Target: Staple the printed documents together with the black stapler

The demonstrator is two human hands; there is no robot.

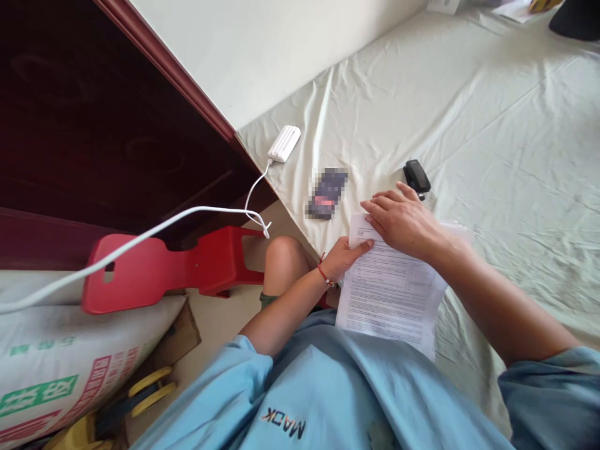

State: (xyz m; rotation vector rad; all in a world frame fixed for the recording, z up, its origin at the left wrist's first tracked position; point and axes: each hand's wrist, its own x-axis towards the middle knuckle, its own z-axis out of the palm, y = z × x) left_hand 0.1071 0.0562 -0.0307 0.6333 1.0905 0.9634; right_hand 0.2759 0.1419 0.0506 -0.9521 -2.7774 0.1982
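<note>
right hand flat on far end of printed sheet, fingers spread | left hand pinches left edge | long axis runs near-far on bed

A home bedroom: sheeted bed, wooden headboard, red plastic stool.

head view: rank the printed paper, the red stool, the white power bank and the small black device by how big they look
1. red stool
2. printed paper, held by both hands
3. white power bank
4. small black device

The last two look close in size, and both lie farther from the camera, so their order is unsure.
</note>
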